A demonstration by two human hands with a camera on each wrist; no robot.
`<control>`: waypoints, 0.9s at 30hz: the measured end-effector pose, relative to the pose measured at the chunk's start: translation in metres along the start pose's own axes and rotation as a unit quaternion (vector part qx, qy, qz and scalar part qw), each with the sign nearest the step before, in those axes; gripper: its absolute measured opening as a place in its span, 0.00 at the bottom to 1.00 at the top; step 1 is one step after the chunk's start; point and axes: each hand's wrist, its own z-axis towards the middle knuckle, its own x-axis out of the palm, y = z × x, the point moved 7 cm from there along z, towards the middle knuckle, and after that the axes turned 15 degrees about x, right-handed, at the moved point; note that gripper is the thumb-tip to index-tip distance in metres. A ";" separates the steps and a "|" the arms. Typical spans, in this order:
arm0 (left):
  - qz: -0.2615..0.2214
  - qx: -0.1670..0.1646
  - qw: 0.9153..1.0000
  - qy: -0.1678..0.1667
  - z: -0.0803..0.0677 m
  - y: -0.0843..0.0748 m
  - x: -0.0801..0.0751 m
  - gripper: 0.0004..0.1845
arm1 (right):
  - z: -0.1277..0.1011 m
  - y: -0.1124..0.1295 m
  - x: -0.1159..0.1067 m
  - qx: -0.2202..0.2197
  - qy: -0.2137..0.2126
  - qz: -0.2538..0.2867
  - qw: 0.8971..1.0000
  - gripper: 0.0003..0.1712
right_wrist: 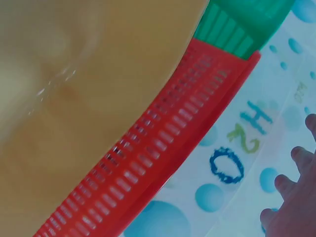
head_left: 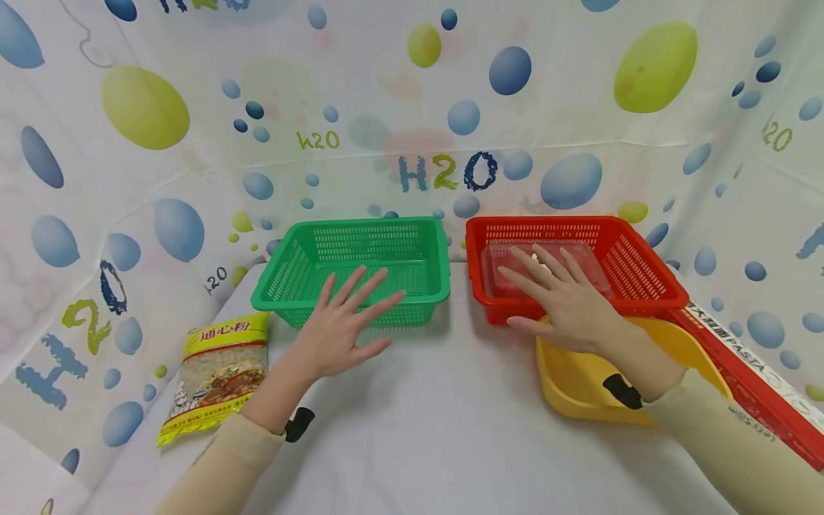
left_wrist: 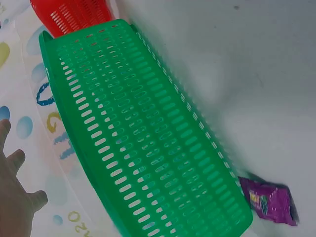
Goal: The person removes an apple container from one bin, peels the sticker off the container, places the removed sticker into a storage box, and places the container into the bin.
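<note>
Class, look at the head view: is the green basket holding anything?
No, the green basket shows only its bare slotted floor; the left hand hovers at its front rim.

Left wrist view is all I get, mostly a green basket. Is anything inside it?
Observer: The head view shows nothing inside the green basket.
Operator: Where is the hand itself?
Observer: The left hand is spread flat at the basket's front rim.
Operator: And that red basket beside it?
Observer: The red basket holds a clear plastic box, with the right hand spread over it.
Operator: Anything else nearby?
Observer: A yellow pasta bag lies left of the left arm.
</note>
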 end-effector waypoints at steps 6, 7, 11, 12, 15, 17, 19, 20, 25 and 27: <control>-0.025 -0.035 0.999 -0.003 0.005 0.011 0.006 0.35 | 0.005 -0.019 -0.002 0.028 0.000 -0.001 1.000 0.48; -0.027 -0.039 0.999 -0.006 0.006 0.013 0.006 0.35 | 0.006 -0.022 -0.002 0.033 0.003 0.002 0.999 0.48; -0.047 -0.057 0.997 -0.019 0.013 0.018 0.012 0.35 | 0.009 -0.035 -0.002 0.052 0.008 0.014 0.999 0.48; -0.053 -0.063 0.996 -0.022 0.015 0.019 0.015 0.35 | 0.010 -0.039 -0.003 0.059 0.009 0.017 0.998 0.48; -0.064 -0.079 0.994 -0.033 0.024 0.023 0.022 0.36 | 0.012 -0.051 -0.006 0.079 0.012 0.022 0.997 0.49; -0.071 -0.088 0.993 -0.044 0.030 0.024 0.026 0.36 | 0.014 -0.058 -0.008 0.092 0.015 0.030 0.995 0.49; -0.081 -0.095 0.991 -0.056 0.038 0.025 0.028 0.36 | 0.015 -0.066 -0.009 0.105 0.017 0.034 0.994 0.49; -0.088 -0.098 0.989 -0.062 0.042 0.025 0.029 0.36 | 0.015 -0.070 -0.010 0.111 0.017 0.036 0.993 0.50; -0.143 -0.114 0.978 -0.096 0.065 0.021 0.032 0.36 | 0.018 -0.091 -0.008 0.157 0.024 0.067 0.985 0.51; -0.164 -0.118 0.974 -0.106 0.074 0.018 0.035 0.36 | 0.019 -0.100 -0.005 0.176 0.032 0.079 0.981 0.51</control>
